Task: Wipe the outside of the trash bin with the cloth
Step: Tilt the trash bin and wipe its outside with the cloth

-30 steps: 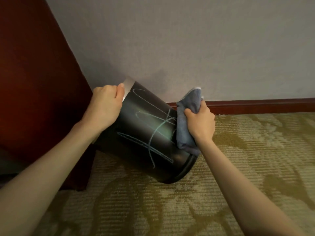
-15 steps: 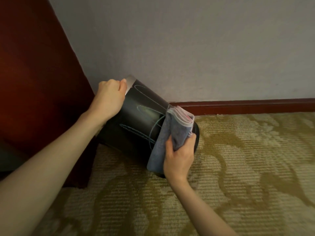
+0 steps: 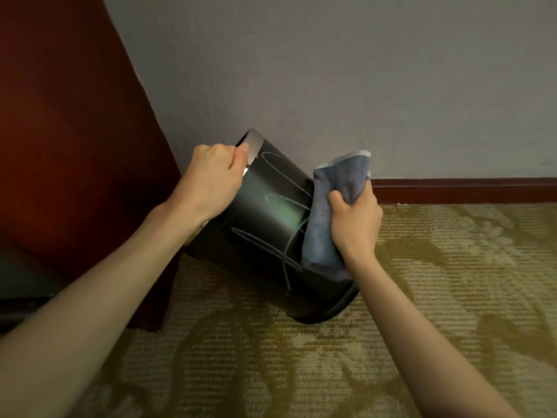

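A black round trash bin with pale scribbled lines on its side is tilted to the left, its base lifted on the right over the carpet. My left hand grips the bin's silver top rim. My right hand holds a folded grey-blue cloth and presses it against the bin's right side. The cloth covers part of the scribbles. The bin's opening faces away and is hidden.
A dark red wooden panel stands close on the left, touching the bin's back. A grey wall with a dark red skirting board runs behind. Patterned olive carpet covers the floor in front and to the right.
My right hand with the cloth slid down the bin's side toward the base half a second ago, then came back up to the right side. The left hand kept its grip on the rim.
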`<state>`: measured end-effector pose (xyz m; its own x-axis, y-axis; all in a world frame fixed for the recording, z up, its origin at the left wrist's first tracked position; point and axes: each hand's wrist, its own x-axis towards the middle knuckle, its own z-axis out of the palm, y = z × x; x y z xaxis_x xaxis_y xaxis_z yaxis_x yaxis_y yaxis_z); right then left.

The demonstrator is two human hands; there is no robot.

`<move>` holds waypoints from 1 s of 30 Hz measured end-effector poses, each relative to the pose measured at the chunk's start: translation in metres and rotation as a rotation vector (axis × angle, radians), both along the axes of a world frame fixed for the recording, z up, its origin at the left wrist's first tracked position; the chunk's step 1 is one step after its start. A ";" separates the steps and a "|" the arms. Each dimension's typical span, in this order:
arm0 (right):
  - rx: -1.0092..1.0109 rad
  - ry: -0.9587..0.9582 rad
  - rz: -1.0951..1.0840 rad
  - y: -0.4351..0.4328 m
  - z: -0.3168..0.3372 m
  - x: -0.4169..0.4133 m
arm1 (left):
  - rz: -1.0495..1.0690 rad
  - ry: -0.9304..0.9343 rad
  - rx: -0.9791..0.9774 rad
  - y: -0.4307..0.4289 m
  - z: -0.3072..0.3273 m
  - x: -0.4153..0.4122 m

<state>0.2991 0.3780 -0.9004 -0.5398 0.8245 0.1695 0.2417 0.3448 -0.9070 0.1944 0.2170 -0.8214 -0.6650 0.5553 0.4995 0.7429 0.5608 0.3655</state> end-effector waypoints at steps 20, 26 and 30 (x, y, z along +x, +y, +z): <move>-0.133 -0.257 -0.053 0.051 0.003 -0.021 | 0.016 -0.014 -0.061 0.030 -0.001 0.007; -0.003 -0.080 -0.125 0.010 0.008 -0.005 | 0.049 -0.049 -0.074 0.033 0.000 -0.006; 0.020 0.077 -0.117 -0.020 0.002 0.007 | 0.076 -0.069 -0.062 0.033 -0.001 -0.012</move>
<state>0.3063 0.3578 -0.8982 -0.4246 0.8773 0.2237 0.2109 0.3361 -0.9179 0.1822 0.2500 -0.8226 -0.7381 0.5300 0.4175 0.6714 0.6377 0.3776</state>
